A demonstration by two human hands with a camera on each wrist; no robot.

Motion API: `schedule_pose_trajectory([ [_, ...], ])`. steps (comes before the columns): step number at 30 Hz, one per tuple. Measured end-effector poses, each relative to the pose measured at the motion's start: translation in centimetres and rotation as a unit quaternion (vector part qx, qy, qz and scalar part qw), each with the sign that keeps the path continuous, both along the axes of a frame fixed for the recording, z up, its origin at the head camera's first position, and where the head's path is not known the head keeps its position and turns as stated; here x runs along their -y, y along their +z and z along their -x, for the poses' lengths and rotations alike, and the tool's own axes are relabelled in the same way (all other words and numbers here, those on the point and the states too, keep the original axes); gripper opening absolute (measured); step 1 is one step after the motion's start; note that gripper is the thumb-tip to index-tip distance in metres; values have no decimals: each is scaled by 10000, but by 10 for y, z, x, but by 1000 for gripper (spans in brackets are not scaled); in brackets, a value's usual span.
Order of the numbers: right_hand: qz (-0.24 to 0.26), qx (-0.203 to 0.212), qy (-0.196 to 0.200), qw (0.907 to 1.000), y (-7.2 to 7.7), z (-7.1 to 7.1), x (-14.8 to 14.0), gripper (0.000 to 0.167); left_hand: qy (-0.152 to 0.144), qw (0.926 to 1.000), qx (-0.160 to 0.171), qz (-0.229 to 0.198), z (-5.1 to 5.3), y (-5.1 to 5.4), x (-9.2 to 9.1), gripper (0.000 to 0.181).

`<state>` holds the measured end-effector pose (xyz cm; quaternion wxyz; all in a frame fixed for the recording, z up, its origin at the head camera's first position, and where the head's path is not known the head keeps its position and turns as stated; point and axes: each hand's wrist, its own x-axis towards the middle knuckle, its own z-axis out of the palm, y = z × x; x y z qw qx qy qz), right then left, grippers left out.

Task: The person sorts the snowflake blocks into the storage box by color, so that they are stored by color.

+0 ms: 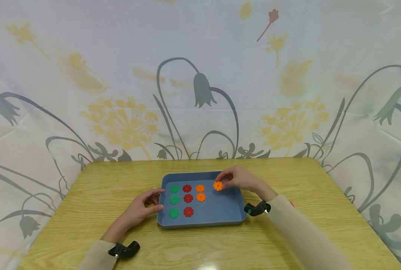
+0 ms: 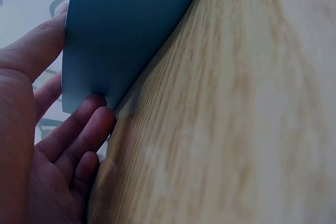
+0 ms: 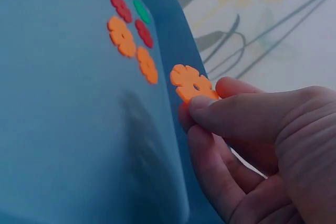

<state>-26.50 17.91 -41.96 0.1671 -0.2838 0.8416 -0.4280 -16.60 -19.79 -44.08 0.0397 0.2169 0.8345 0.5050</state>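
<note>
A blue-grey tray (image 1: 217, 210) lies on the table. My left hand (image 1: 139, 208) holds its left side; in the left wrist view, the thumb reaches over the rim while curled fingers touch the outer wall (image 2: 121, 35). Over the tray's back right part, my right hand (image 1: 241, 179) pinches an orange flower-shaped disc (image 3: 184, 78) between thumb and fingers, raised above the tray floor. Inside the tray lie three green discs (image 1: 174, 213) in a left column, three red discs (image 1: 188, 212) beside them, then two orange discs (image 1: 200, 197).
The wooden table (image 1: 112, 183) extends around the tray. A small red piece (image 1: 292, 204) shows beside the right sleeve, mostly hidden by it. Behind the table hangs a flower-patterned cloth (image 1: 200, 123).
</note>
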Motion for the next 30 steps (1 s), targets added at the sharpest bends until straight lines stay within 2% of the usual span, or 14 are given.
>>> schedule_pose_trajectory([
  [7,-40,306,483,9984,-2,-1,21,24,-37,10000,4,-5,-1,0,-1,52],
  [12,-278,717,984,9922,-7,-4,31,22,-46,10000,-63,-36,-1,1,-2,51],
  [17,-577,951,1068,9880,-14,-4,37,22,-23,9999,-134,-32,-1,2,-2,51],
  [24,-803,967,1217,9846,-16,-5,44,20,-20,9999,-114,-23,-2,0,-1,51],
  [30,-1102,578,1495,9809,-9,-13,52,18,-35,9999,-103,-25,-1,0,-1,51],
])
